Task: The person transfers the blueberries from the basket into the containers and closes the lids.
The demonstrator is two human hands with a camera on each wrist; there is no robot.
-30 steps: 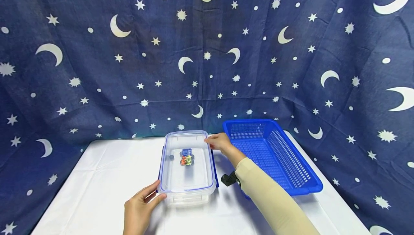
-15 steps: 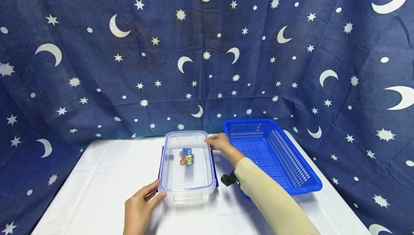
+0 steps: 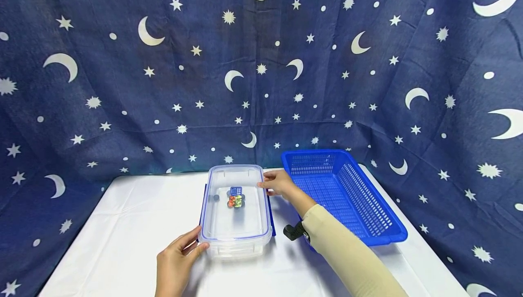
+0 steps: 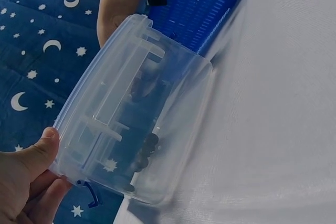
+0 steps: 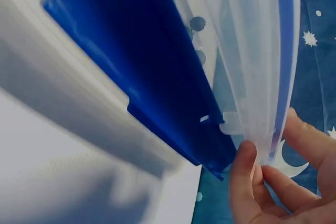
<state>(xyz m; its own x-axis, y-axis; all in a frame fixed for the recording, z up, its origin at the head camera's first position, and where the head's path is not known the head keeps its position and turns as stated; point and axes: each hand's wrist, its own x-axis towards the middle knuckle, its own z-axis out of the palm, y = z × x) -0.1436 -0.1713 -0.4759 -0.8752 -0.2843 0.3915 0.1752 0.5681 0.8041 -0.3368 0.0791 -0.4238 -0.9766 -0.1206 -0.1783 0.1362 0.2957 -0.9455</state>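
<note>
A clear plastic box (image 3: 236, 224) with a blue-trimmed clear lid (image 3: 237, 206) stands on the white table (image 3: 122, 233). A small label (image 3: 235, 197) with coloured dots shows through the lid. My left hand (image 3: 176, 260) grips the box's near left corner (image 4: 68, 161), thumb on the lid's rim. My right hand (image 3: 277, 181) pinches the lid's far right edge (image 5: 262, 145) between thumb and fingers. A blue side latch (image 5: 157, 87) hangs unclipped below that edge.
A blue slotted basket (image 3: 347, 197) sits right of the box, close to my right forearm. A dark blue cloth with moons and stars (image 3: 261, 61) hangs behind and drapes past the table's sides. A black wrist-camera mount (image 3: 293, 231) sits on my right wrist.
My right hand has slid slightly toward me along the lid's right edge, and the forearm has shifted with it. The left hand and box stay put.
</note>
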